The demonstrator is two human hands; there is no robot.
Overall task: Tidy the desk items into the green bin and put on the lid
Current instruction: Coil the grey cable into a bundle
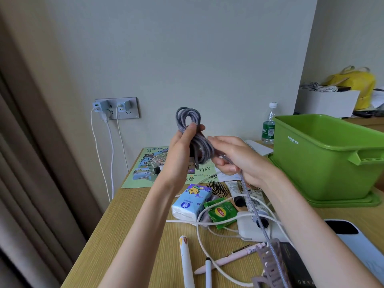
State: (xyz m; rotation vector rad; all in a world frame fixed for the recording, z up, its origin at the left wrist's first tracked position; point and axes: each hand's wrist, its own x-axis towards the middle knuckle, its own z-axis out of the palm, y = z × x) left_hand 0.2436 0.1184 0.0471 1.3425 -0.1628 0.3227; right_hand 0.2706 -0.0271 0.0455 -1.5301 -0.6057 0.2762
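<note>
Purple claw clip (268,269) sits right under us, and the tail of our one grey cable (204,151) hangs down to it. One green bin (324,163) stands open on its lid (345,201), off right. Our left hand (180,150) grips the coil with curled fingers, loops upright above the desk (128,225). Our right hand (239,159) pinches the tail.

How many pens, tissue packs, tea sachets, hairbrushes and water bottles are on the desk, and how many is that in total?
Pens: 3 (pink pen, white pen, cream pen)
Tissue pack: 1
Tea sachet: 1
Hairbrush: 1
Water bottle: 1
Total: 7
</note>
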